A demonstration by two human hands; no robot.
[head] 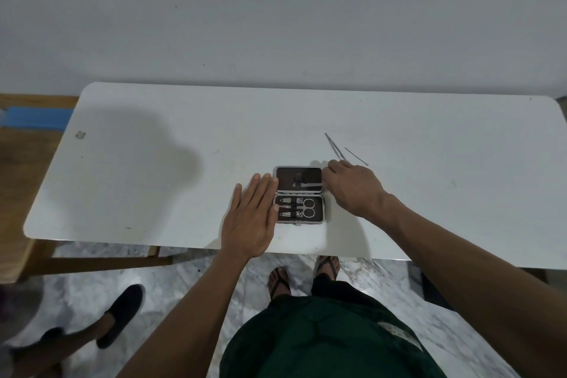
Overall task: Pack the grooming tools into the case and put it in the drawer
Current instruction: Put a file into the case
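The case (299, 193) lies open near the near edge of the white table (153, 163), with scissors (308, 207) and clippers strapped in its near half. The left hand (250, 218) rests flat, fingers spread, against its left side. The right hand (349, 187) reaches past its far right corner, fingers curled at the near end of the tweezers (335, 147); whether it grips them I cannot tell. A thin pick (356, 156) lies just right.

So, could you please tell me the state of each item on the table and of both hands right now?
case: open, lying flat on the table.
scissors: strapped in the near half.
two clippers: strapped in beside them.
tweezers: loose on the table, outside the case.
thin tool: loose, beside the tweezers.
left hand: flat, at the case's left edge.
right hand: reaching to the tweezers; grip hidden.
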